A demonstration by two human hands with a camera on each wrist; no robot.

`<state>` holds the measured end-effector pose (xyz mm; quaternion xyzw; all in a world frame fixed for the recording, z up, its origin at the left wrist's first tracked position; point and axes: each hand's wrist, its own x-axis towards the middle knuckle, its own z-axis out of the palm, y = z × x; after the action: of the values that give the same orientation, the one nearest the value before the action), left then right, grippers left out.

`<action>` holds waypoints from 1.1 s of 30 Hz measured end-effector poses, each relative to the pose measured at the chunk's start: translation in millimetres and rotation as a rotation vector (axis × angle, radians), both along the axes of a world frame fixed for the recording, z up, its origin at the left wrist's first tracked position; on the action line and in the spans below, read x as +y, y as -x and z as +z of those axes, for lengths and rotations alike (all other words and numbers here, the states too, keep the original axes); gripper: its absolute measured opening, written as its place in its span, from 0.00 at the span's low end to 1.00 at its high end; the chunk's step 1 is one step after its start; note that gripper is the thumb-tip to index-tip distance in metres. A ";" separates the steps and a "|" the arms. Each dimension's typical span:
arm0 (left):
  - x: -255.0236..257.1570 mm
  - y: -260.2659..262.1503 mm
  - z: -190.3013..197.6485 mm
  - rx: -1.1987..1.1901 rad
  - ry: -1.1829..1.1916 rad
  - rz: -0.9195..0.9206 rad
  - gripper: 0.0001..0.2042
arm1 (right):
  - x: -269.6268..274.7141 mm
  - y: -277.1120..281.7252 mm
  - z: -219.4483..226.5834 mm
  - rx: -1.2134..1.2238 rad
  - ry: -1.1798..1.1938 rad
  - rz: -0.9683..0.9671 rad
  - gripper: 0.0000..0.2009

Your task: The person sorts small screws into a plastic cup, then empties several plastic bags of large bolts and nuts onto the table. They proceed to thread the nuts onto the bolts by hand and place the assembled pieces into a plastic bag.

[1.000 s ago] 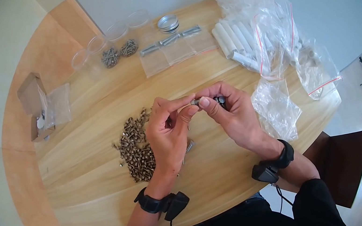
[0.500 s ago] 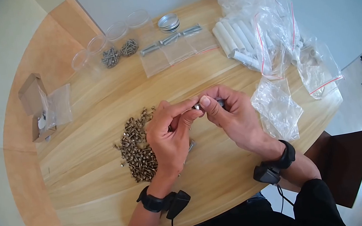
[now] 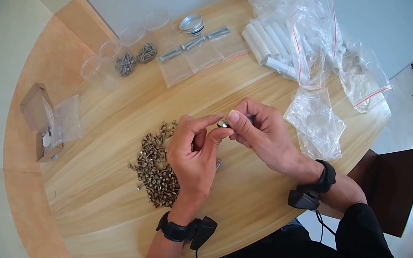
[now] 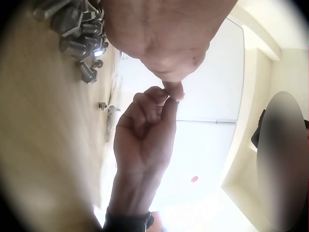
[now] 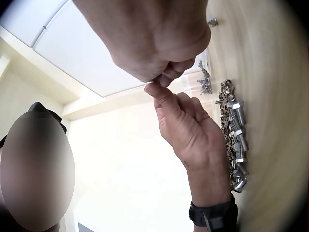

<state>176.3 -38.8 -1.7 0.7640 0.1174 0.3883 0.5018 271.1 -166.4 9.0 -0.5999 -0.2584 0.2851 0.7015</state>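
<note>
Above the table, both hands meet at a small silver bolt [image 3: 223, 124], mostly covered by fingers. My right hand [image 3: 266, 133] pinches it, thumb on top and the other fingers curled beneath. From the other side, the thumb and index finger of my left hand [image 3: 192, 155] flank its exposed silver end. Beside and partly behind the left hand lies a heap of small brownish metal bolts [image 3: 156, 172]. Larger silver hex bolts [image 5: 239, 145] lie along the heap in the right wrist view. In both wrist views, fingers largely hide the held bolt.
Clear jars [image 3: 126, 63], some with screws inside, stand at the back near stacked metal lids [image 3: 191, 25]. Bagged long bolts [image 3: 193, 47] lie beside them. White tubes [image 3: 268, 43] and clear bags [image 3: 318, 116] cover the right side; an opened cardboard box [image 3: 39, 115] sits at the left.
The left index finger and thumb have spread slightly apart, showing more of the silver end. The joined fingertips have come a little nearer to the body; the right hand keeps its pinch.
</note>
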 end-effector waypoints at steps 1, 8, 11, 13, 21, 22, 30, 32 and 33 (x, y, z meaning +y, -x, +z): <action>-0.5 -0.4 0.2 0.000 -0.001 0.000 0.10 | 0.2 0.0 0.1 0.000 -0.001 0.000 0.16; -1.4 -0.8 8.0 -0.004 -0.027 -0.034 0.14 | 0.1 0.9 0.2 -0.199 0.038 -0.100 0.14; 0.9 -0.1 7.9 0.027 0.017 -0.065 0.16 | -0.5 -0.2 2.5 -0.244 0.040 -0.094 0.14; 2.6 -0.3 5.9 0.040 0.011 -0.075 0.17 | -1.9 -3.1 3.7 -0.256 0.050 -0.075 0.14; 5.9 -1.3 3.8 0.045 -0.003 -0.088 0.17 | -4.0 -7.1 6.1 -0.101 0.088 0.007 0.14; 6.0 -1.4 4.2 0.045 -0.003 -0.087 0.17 | -3.8 -7.3 5.9 -0.102 0.088 0.008 0.14; 3.1 -0.7 0.1 0.023 0.081 -0.096 0.16 | -3.6 -5.2 2.7 -0.176 0.093 -0.001 0.13; 0.4 -1.3 -3.9 0.017 0.108 -0.082 0.16 | -0.4 -1.7 3.6 -0.079 0.041 -0.012 0.13; -1.4 -1.6 -5.3 0.011 0.136 -0.067 0.15 | 0.7 -0.8 3.7 0.018 -0.012 -0.023 0.12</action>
<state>177.9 -40.1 -7.0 0.7338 0.1207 0.3579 0.5647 271.9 -165.7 12.6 -0.5962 -0.2467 0.2807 0.7105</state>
